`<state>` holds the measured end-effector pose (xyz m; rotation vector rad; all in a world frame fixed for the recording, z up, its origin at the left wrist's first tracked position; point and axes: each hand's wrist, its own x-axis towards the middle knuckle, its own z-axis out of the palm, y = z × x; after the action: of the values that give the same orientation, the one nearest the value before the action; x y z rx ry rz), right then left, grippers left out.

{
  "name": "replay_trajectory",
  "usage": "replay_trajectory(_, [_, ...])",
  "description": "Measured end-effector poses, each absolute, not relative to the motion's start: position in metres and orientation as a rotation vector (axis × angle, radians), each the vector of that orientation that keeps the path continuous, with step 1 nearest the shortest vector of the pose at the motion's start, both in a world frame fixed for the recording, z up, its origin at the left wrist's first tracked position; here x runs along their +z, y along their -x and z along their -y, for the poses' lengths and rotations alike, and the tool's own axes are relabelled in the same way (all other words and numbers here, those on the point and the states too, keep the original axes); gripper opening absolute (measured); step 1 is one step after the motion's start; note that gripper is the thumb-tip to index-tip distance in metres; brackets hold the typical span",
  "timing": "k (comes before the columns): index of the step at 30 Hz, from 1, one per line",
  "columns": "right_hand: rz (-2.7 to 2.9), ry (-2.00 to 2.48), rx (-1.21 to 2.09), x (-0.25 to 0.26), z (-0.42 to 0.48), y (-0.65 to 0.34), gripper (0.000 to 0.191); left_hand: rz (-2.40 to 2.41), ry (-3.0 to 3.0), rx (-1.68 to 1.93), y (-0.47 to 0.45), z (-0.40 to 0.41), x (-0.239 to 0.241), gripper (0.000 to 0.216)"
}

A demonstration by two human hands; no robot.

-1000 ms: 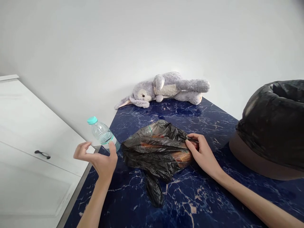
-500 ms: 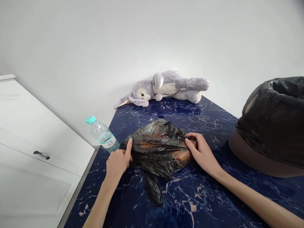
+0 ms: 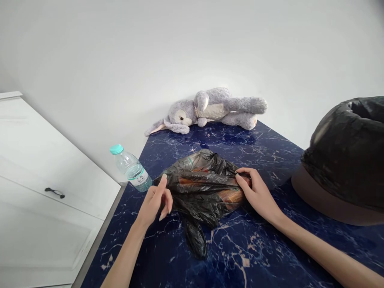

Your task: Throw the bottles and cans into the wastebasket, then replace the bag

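The black plastic bag (image 3: 201, 196) lies crumpled in the middle of the dark blue marbled surface (image 3: 255, 248). Something orange-brown shows through its thin film. The right hand (image 3: 255, 192) is closed on the bag's right edge, pinching the plastic between thumb and fingers. The left hand (image 3: 156, 200) holds nothing. Its index finger is stretched out and touches the bag's left edge, and the other fingers curl loosely beneath.

The weakest point seems to be the film itself. It is gripped in one small pinch, so a sharp pull could tear it or make it slip out of the fingers. With only a fingertip on the far side, the whole bag could slide across the smooth surface rather than stay put. Where the bag's mouth lies cannot be made out, so lifting the wrong side might tip the contents out.

A water bottle (image 3: 130, 168) stands close to the surface's left edge, just beside the left hand. A careless sweep of that wrist could knock it off towards the white cupboard (image 3: 45, 180). The lined bin (image 3: 345, 160) sits near the right forearm and could be nudged by it. The toy rabbit (image 3: 210, 110) lies well apart at the back.
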<state>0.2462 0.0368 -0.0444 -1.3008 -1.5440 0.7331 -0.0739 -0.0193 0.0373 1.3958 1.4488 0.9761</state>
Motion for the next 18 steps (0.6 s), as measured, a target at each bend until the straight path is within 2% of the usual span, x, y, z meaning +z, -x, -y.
replay_trajectory(5, [1.547, 1.3, 0.734, -0.044, -0.036, -0.247, 0.037, -1.039, -1.086, 0.327, 0.08, 0.021, 0.042, 0.114])
replay_trajectory(9, [1.551, 1.298, 0.727, -0.043, -0.036, -0.247, 0.038, -1.053, -1.017, 0.16, 0.084, 0.021, 0.048, 0.124])
replay_trajectory(13, [1.557, 1.305, 0.722, -0.042, -0.036, -0.246, 0.038, -1.23, -0.993, 0.237, 0.086, 0.021, 0.048, 0.114])
replay_trajectory(18, [1.567, 1.315, 0.738, -0.04, -0.035, -0.246, 0.037, -1.537, -0.963, 0.584, 0.087, 0.016, 0.043, 0.083])
